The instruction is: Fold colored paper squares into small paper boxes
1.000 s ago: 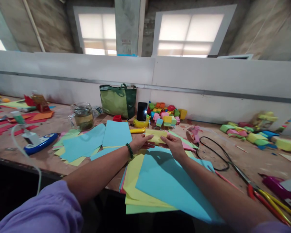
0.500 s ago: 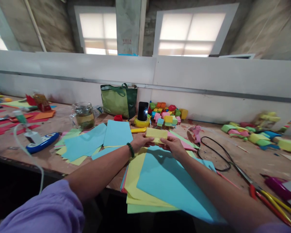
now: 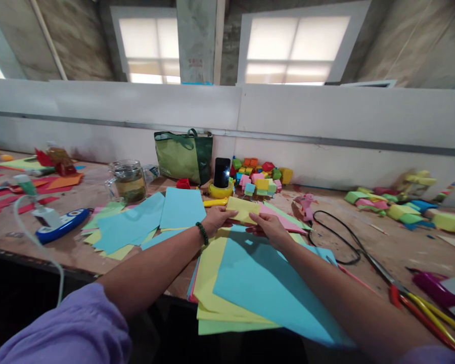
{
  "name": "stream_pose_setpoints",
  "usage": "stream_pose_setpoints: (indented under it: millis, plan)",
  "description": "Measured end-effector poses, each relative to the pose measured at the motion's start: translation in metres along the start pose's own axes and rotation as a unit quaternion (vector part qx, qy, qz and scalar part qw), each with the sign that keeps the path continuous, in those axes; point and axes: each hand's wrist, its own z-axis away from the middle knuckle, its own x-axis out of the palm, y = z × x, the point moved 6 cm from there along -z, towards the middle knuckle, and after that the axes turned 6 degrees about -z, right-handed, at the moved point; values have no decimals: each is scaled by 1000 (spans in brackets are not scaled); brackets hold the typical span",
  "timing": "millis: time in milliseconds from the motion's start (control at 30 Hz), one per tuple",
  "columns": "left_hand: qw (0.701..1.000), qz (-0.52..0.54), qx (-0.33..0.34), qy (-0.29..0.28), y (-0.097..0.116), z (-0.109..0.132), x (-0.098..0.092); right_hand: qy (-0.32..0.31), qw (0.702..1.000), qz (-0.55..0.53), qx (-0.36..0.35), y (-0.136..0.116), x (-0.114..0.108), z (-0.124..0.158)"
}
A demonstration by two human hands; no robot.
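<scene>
A small folded yellow paper point(image 3: 243, 209) is held between both hands just above the bench. My left hand point(image 3: 217, 220), with a green bead bracelet on the wrist, pinches its left edge. My right hand point(image 3: 268, 227) pinches its right edge with thumb and fingers closed. Under the hands lies a stack of large sheets: a blue sheet point(image 3: 265, 288) on top, then yellow sheets point(image 3: 208, 283) and a green one.
Loose blue sheets point(image 3: 151, 215) lie to the left, by a glass jar point(image 3: 128, 180). A green bag point(image 3: 184, 156), a phone on a yellow stand point(image 3: 222, 177) and folded paper cubes point(image 3: 260, 179) stand at the wall. Red scissors point(image 3: 413, 303) and a black cord point(image 3: 333, 235) lie right.
The yellow paper was lifted a little half a second ago and now sits lower again. Both hands keep their grip on it; the view shifted slightly.
</scene>
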Motion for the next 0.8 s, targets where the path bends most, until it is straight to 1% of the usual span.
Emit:
stream_pose_setpoints:
  millis: [100, 233, 333, 567, 800]
  plan:
    - [1000, -4, 0, 5, 0, 0, 0, -1, 1000, 3, 13, 3, 0, -1]
    - [1000, -4, -12, -7, -1, 1, 1, -7, 1000, -9, 9, 3, 1, 0]
    - [1000, -2, -22, -15, -2, 0, 1, -13, 1000, -16, 0, 2, 2, 1]
    - [1000, 7, -12, 2, -2, -2, 0, -15, 999, -29, -32, -3, 3, 3]
    - [999, 31, -16, -18, -1, -1, 4, -47, 998, -33, -22, -4, 4, 2]
